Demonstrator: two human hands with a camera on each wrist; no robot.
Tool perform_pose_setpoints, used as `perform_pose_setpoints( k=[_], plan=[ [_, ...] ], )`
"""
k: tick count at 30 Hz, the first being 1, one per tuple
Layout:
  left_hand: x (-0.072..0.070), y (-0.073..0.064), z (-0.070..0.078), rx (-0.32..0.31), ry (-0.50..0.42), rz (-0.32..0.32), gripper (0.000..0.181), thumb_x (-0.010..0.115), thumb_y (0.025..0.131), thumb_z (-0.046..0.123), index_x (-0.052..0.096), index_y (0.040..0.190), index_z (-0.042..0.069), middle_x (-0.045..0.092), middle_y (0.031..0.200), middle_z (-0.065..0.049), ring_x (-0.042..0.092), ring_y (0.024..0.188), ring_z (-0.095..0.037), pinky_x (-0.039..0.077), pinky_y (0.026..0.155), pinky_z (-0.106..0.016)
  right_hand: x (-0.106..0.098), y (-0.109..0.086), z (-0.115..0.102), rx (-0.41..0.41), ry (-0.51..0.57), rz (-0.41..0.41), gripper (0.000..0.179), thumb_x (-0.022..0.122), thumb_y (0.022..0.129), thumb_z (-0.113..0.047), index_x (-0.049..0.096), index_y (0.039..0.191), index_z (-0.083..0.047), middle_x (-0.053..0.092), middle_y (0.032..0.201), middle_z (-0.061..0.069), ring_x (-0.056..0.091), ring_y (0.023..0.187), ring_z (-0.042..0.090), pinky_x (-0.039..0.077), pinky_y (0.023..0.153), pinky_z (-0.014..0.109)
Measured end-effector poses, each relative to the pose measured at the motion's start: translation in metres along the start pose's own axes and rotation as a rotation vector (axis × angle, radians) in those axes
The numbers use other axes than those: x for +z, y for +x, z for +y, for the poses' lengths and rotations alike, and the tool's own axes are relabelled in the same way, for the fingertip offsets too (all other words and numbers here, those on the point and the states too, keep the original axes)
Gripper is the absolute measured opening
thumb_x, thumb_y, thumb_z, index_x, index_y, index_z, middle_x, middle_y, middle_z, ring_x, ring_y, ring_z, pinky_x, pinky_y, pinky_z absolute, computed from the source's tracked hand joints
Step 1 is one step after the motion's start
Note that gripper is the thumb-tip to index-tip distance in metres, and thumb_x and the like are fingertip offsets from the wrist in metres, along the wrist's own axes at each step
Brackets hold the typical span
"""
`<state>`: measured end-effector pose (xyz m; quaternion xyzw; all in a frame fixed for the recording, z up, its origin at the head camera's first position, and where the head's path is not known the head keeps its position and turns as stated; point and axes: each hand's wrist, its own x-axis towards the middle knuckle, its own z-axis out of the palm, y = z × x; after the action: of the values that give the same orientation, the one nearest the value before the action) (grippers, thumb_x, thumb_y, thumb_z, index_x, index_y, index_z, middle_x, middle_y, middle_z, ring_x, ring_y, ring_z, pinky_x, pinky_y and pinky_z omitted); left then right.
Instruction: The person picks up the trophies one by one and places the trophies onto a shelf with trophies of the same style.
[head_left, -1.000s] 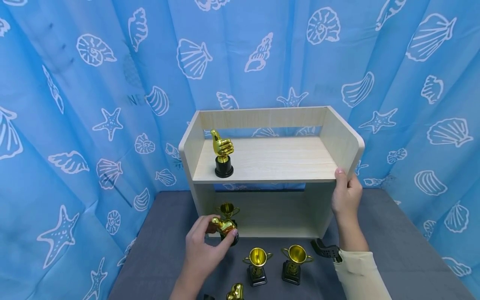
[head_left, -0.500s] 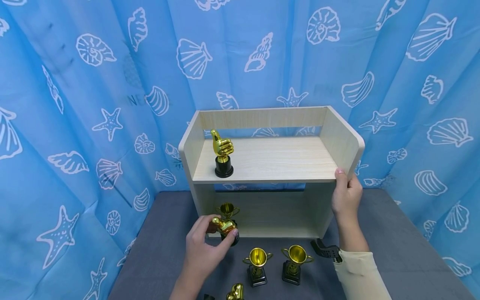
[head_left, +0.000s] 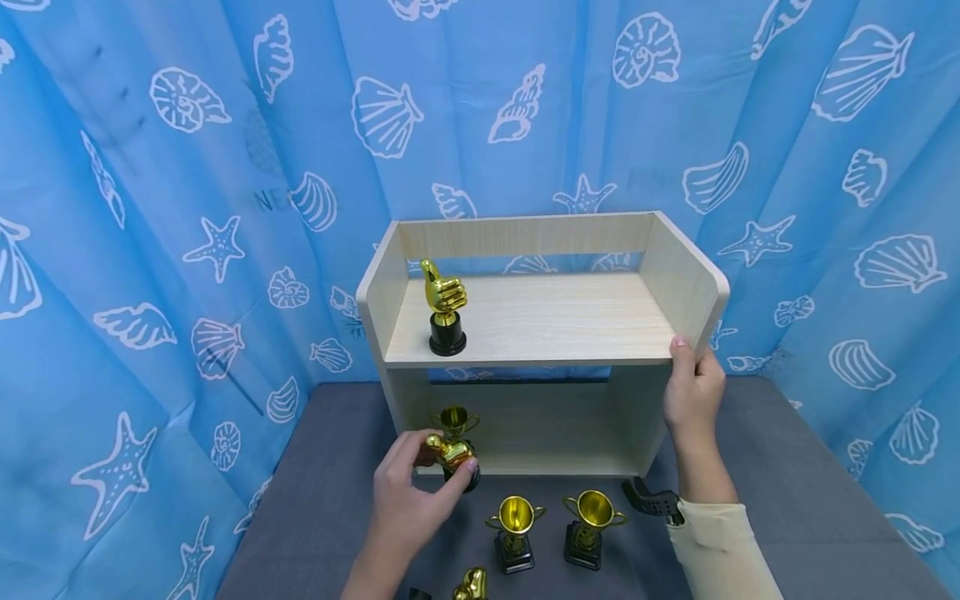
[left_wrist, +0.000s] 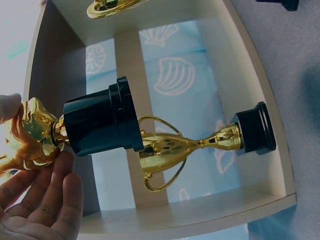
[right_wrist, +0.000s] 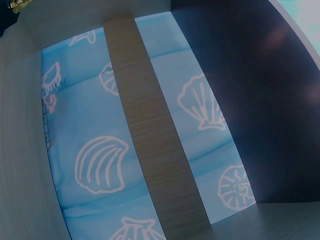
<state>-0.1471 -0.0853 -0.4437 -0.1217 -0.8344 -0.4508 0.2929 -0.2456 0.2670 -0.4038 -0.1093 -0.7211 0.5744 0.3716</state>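
My left hand pinches a golden thumbs-up trophy by its gold part. In the left wrist view its black base points towards the shelf's interior. Behind it a gold cup trophy with two handles stands on the lower level of the pale wooden shelf, at the left. With my right hand I grip the front edge of the shelf's right side panel, the thumb on the end of the middle board. Another thumbs-up trophy stands upright on the upper level, at the left.
Two gold cup trophies, one left of the other, stand on the grey tabletop before the shelf. A gold trophy top shows at the bottom edge, partly cut off. A blue shell-patterned curtain hangs behind.
My left hand and the thumbs-up trophy have shifted very slightly to the right. My right hand stays on the shelf, and the other trophies have not moved.
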Motion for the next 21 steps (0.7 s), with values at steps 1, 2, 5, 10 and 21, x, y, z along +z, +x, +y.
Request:
perform_pose_setpoints(
  k=[1,2,5,10,21],
  plan=[
    [0.0001,0.0001,0.0001,0.002,-0.001,0.000,0.041,0.096,0.080,0.031,0.072,0.113,0.022,0.066,0.101,0.014,0.065,0.087,-0.003,0.060,0.075,-0.027,-0.0001,-0.0001,-0.0002,0.004,-0.001,-0.004,0.049,0.047,0.110,-0.035,0.065,0.142,-0.003,0.067,0.143,0.016,0.061,0.117,0.014,0.048,0.104,0.044],
    [0.0003,0.0002,0.0002,0.004,-0.001,0.001,0.041,0.096,0.080,0.031,0.072,0.113,0.022,0.066,0.101,0.014,0.065,0.087,-0.003,0.060,0.075,-0.026,-0.0002,-0.0001,-0.0003,0.008,-0.002,-0.006,0.049,0.047,0.110,-0.035,0.065,0.143,-0.003,0.067,0.144,0.016,0.061,0.119,0.016,0.047,0.106,0.047],
    [0.0009,0.0004,0.0002,0.009,0.000,0.001,0.041,0.096,0.080,0.031,0.072,0.113,0.022,0.066,0.102,0.014,0.065,0.087,-0.003,0.060,0.075,-0.026,-0.0002,0.0003,-0.0004,0.014,0.001,-0.008,0.049,0.047,0.110,-0.035,0.064,0.143,-0.003,0.067,0.144,0.016,0.062,0.121,0.022,0.046,0.108,0.050],
    [0.0018,0.0010,0.0004,0.010,-0.004,0.001,0.042,0.095,0.081,0.031,0.072,0.114,0.022,0.066,0.102,0.013,0.065,0.087,-0.003,0.060,0.075,-0.027,-0.0003,0.0008,-0.0004,0.022,0.015,-0.016,0.050,0.047,0.110,-0.035,0.063,0.144,-0.002,0.066,0.145,0.016,0.061,0.124,0.025,0.045,0.110,0.051],
    [0.0028,0.0028,0.0026,0.004,0.006,0.002,0.042,0.096,0.080,0.032,0.073,0.114,0.022,0.066,0.102,0.013,0.065,0.087,-0.003,0.061,0.075,-0.026,-0.0008,0.0004,0.0003,0.027,0.015,-0.020,0.049,0.046,0.111,-0.036,0.064,0.143,-0.004,0.066,0.145,0.015,0.060,0.119,0.016,0.046,0.109,0.051]
  ],
)
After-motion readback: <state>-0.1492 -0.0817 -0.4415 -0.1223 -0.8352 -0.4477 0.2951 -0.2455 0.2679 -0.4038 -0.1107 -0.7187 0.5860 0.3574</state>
